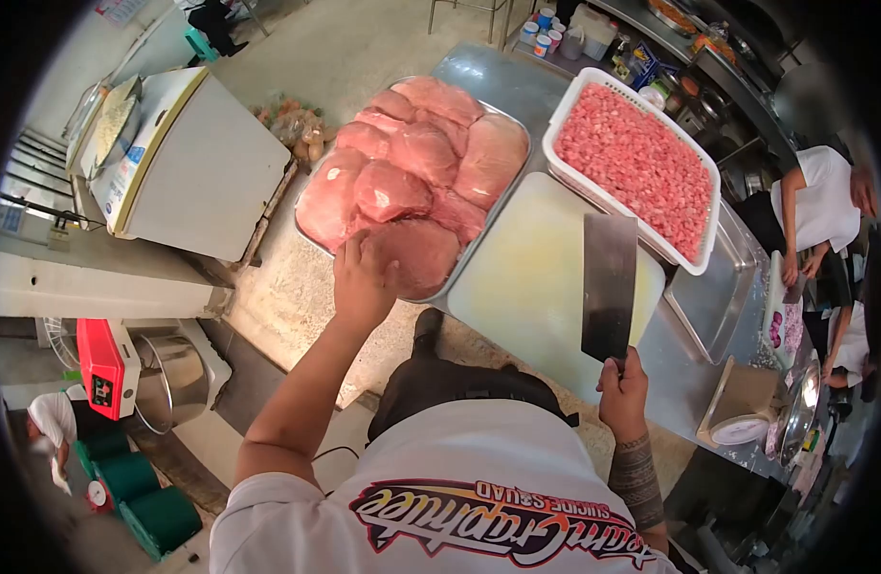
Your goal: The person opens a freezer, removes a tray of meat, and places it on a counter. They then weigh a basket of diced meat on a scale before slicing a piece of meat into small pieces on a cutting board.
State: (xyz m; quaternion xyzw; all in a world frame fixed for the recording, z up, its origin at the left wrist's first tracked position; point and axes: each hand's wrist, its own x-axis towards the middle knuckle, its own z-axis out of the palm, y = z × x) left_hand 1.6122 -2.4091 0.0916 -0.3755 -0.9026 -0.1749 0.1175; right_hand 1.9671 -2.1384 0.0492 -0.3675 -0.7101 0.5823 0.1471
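My left hand (366, 279) is at the near edge of a metal tray (528, 151) heaped with large pieces of raw meat. Its fingers curl over the edge of the nearest piece of meat (419, 256), gripping it while it lies among the others. In my right hand (623, 394) is a cleaver (609, 287), held by the handle with its broad blade pointing away from me. The blade is above the right part of a white cutting board (517, 277), whose surface has yellowish stains. Beyond the board stands a white plastic basket (555, 143) full of diced meat (636, 158).
An empty metal tray (713, 297) lies right of the board on the metal table (479, 67). Farther right, a scale (742, 407) stands near people at work (818, 206). A white chest freezer (206, 163) is at left, with a red-topped mixer (105, 368) below.
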